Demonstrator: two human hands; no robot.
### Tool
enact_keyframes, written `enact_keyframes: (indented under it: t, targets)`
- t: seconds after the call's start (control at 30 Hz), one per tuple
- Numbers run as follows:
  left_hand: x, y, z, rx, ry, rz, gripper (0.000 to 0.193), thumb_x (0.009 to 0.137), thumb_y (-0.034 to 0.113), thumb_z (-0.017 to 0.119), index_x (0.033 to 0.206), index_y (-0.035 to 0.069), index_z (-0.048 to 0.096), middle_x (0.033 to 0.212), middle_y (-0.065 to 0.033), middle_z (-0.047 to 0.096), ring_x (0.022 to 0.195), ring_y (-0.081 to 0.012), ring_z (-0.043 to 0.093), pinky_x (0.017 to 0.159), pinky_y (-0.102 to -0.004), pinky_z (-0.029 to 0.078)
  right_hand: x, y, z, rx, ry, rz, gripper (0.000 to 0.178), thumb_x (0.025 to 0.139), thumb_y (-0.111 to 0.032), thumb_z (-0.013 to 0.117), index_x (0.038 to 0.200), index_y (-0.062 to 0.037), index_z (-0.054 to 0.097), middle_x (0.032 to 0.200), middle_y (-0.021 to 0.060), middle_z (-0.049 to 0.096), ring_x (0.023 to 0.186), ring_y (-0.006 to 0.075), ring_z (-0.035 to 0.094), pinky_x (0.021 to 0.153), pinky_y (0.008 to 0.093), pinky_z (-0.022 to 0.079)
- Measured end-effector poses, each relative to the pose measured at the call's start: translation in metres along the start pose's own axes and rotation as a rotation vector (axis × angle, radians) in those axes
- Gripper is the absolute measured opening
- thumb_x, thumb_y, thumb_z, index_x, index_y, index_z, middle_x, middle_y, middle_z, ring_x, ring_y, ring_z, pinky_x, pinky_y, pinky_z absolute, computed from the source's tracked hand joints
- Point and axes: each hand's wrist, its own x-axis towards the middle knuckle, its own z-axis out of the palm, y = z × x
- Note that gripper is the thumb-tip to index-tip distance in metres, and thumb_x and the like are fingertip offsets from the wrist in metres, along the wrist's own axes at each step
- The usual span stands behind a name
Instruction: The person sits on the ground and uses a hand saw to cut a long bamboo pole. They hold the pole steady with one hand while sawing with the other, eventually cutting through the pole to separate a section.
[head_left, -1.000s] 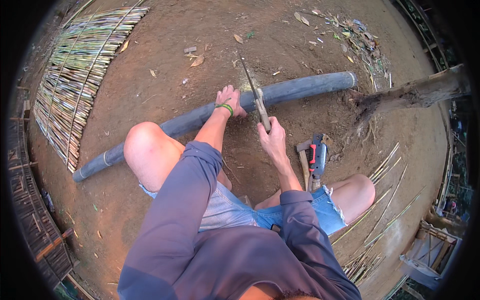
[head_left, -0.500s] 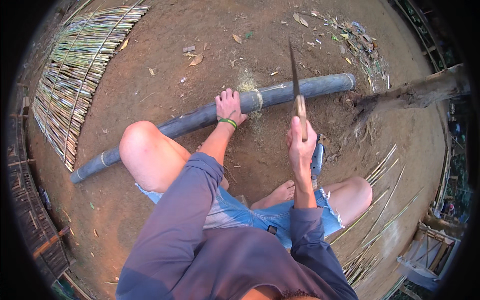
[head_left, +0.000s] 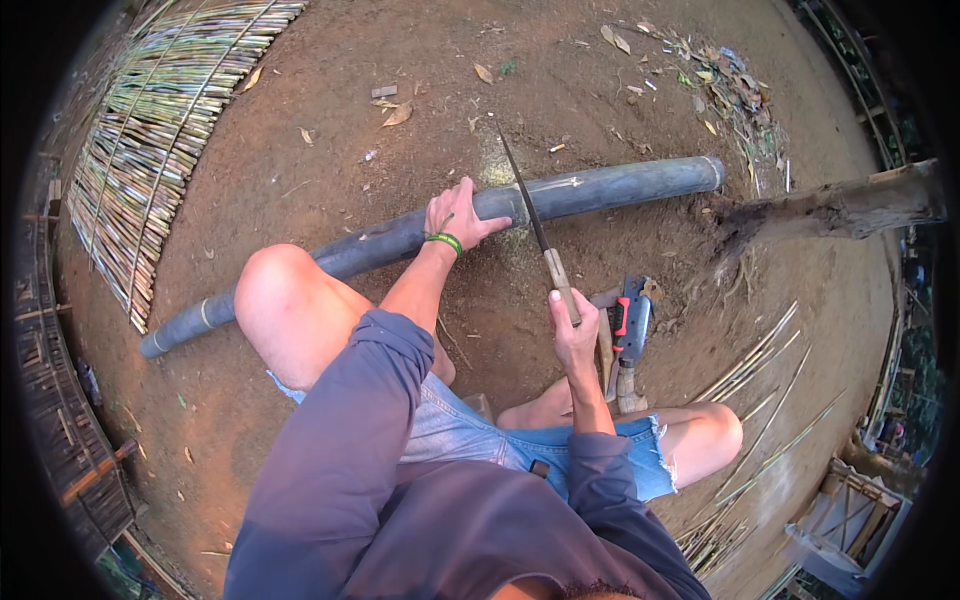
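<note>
A long dark bamboo pole (head_left: 640,186) lies slantwise on the dirt in front of me. My left hand (head_left: 460,215) presses down on it, fingers over the far side and thumb stretched right toward a pale ring. My right hand (head_left: 577,332) is closed round the wooden handle of a long narrow-bladed tool (head_left: 558,272). Its dark blade points away and to the left, crossing over the pole just right of my left thumb. Whether the edge touches the bamboo I cannot tell. Pale sawdust (head_left: 497,165) is scattered at that spot.
Beside my right hand lie tools, one with a red and black grip (head_left: 622,316). A mat of tied canes (head_left: 165,130) is at far left; a thick log (head_left: 840,210) juts in from the right. Thin sticks (head_left: 750,370) lie at right, leaf litter (head_left: 735,85) beyond.
My right hand has come nearer, and the blade has swung left from right of the pale ring to over it. My left thumb has spread out along the pole.
</note>
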Motion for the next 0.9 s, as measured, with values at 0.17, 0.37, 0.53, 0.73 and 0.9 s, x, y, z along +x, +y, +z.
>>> enact_keyframes:
  t: [0.17,0.37,0.53,0.73,0.9]
  targets:
    - [0.002,-0.003,0.002,0.064,-0.003,0.024,0.09,0.071,0.078,0.074,0.129,0.009,0.066,0.128,-0.0157,0.066,0.124,-0.0353,0.06,0.108,-0.0488,0.044,0.004,0.014,0.003,0.077,0.0,-0.108,0.04,0.104,-0.032,0.061,0.078,-0.0022,0.056,0.06,-0.002,0.046,0.056,0.0084,0.04,0.052,0.0319,0.031]
    - [0.019,0.0,0.005,0.085,-0.063,-0.109,0.085,0.077,0.078,0.065,0.129,0.011,0.07,0.134,-0.0154,0.064,0.129,-0.0352,0.059,0.109,-0.0495,0.044,0.008,0.025,0.012,0.052,-0.036,-0.122,0.041,0.106,-0.03,0.056,0.073,-0.0058,0.052,0.058,-0.0027,0.045,0.053,0.006,0.041,0.049,0.0276,0.029]
    - [0.028,0.001,0.005,0.07,-0.094,-0.141,0.078,0.081,0.074,0.059,0.124,0.01,0.072,0.128,-0.0199,0.07,0.123,-0.0377,0.064,0.104,-0.0499,0.049,0.008,0.03,0.014,-0.004,-0.035,-0.099,0.039,0.102,-0.029,0.062,0.075,-0.0024,0.056,0.057,0.0,0.047,0.053,0.0097,0.043,0.051,0.0327,0.032]
    - [0.029,-0.002,0.003,0.066,-0.08,-0.158,0.071,0.081,0.069,0.057,0.114,0.009,0.076,0.114,-0.0229,0.075,0.11,-0.0407,0.071,0.095,-0.0502,0.054,-0.012,0.036,0.008,-0.031,-0.011,-0.053,0.034,0.1,-0.026,0.063,0.077,-0.0012,0.059,0.057,0.0011,0.049,0.053,0.0121,0.044,0.053,0.0345,0.034]
    - [0.03,0.002,0.003,0.069,-0.061,-0.141,0.069,0.081,0.069,0.058,0.109,0.01,0.078,0.109,-0.0224,0.076,0.107,-0.0401,0.072,0.094,-0.0495,0.055,0.003,0.017,0.007,-0.066,-0.077,-0.056,0.033,0.1,-0.024,0.061,0.077,-0.0004,0.058,0.059,0.0032,0.048,0.056,0.0133,0.043,0.054,0.0352,0.034]
